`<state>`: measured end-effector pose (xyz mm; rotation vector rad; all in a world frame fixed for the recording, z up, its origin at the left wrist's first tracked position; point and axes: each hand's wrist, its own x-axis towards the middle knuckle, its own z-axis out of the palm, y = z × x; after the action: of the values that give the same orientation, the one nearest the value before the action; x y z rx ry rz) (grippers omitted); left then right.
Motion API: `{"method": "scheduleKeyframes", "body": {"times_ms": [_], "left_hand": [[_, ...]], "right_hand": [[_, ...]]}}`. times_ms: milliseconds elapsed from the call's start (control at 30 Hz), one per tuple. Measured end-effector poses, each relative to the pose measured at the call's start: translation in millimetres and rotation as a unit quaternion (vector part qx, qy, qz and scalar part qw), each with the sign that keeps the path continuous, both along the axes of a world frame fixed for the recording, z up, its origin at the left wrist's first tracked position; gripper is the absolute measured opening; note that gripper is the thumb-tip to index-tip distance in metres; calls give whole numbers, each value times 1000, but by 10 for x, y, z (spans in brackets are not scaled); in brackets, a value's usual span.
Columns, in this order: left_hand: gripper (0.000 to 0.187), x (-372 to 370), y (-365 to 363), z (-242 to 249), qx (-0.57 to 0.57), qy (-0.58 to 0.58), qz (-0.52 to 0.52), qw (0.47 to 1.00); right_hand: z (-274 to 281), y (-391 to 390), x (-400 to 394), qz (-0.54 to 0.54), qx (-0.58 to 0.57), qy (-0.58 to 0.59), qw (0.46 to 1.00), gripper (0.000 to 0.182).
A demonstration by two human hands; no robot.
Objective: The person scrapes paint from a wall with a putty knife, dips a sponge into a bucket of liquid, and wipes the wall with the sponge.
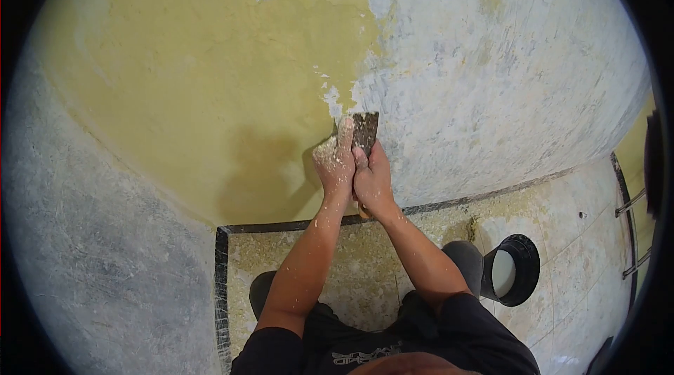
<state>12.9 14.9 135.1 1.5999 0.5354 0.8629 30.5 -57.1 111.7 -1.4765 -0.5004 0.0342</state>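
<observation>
A scraper [366, 129] with a wide, dark, paint-flecked blade is pressed up against the wall, at the edge between yellow paint [210, 94] and bare whitish plaster [491, 80]. My right hand [374, 177] is wrapped round its handle, and a bit of orange handle shows below the palm. Beside it, my left hand [335, 157] grips the scraper from the left, one digit stretched up along the blade. Pale paint chips cling to the left hand. How its other fingers close is hidden.
Paint flakes cover the floor [316, 262] below the wall, edged by a dark skirting strip [309, 225]. A black bucket [523, 270] with whitish liquid stands right of my leg. A grey wall [105, 255] meets the yellow one on the left. Metal bars [632, 203] stick out far right.
</observation>
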Motion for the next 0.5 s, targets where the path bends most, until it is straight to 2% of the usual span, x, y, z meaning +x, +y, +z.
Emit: {"method": "scheduleKeyframes", "body": {"times_ms": [67, 100, 133, 167, 300, 400, 433, 467, 500], "left_hand": [[50, -39, 8, 81, 4, -31, -6, 999], [49, -90, -25, 131, -5, -9, -6, 1000], [49, -59, -29, 146, 0, -21, -8, 1000], [48, -69, -60, 46, 5, -13, -2, 1000], [50, 33, -1, -114, 19, -22, 5, 1000], [54, 59, 9, 54, 68, -14, 34, 997], [55, 42, 10, 162, 95, -2, 52, 994], [55, 37, 4, 311, 96, -3, 49, 994], [54, 25, -1, 476, 66, -15, 44, 997]], "right_hand": [[-12, -6, -89, 11, 22, -19, 1000, 24], [-72, -52, -150, 12, 15, -6, 1000, 24], [121, -67, -163, 10, 13, -2, 1000, 24], [283, -220, -251, 66, 0, 149, 987, 25], [355, -201, -225, 82, 3, 164, 983, 25], [273, -88, -102, 36, 8, 103, 994, 25], [296, -47, -26, 20, 5, 38, 999, 25], [338, -20, 38, 3, 3, -29, 1000, 25], [404, 1, 62, 2, 2, -31, 1000, 25]]}}
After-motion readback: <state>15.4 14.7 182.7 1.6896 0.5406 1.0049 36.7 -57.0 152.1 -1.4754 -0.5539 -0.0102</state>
